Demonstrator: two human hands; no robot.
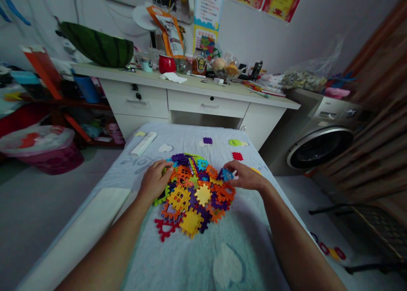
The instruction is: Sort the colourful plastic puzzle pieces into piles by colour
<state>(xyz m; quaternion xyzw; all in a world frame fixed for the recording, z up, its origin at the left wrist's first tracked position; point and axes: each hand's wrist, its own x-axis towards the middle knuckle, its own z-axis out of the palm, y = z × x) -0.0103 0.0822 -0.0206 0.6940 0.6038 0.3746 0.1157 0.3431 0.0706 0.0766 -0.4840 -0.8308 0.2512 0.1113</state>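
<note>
A heap of colourful plastic interlocking tiles (190,197) lies on the blue-and-white cloth, many with toothed edges and some with window-like openings. At the heap's left side, my left hand (155,180) curls its fingers and thumb around a green tile (165,170), mostly hidden by the hand. My right hand (243,175) pinches a blue window tile (227,174) at the heap's right edge. Yellow square tiles (191,223) and a red triangular tile (165,228) lie at the near side of the heap.
Beyond the heap lie a purple tile (207,141), a red tile (237,156), a green tile (235,142) and a long white box (143,144). A white desk (206,100) stands behind, bearing a cut watermelon (98,45). A washing machine (314,130) is at right.
</note>
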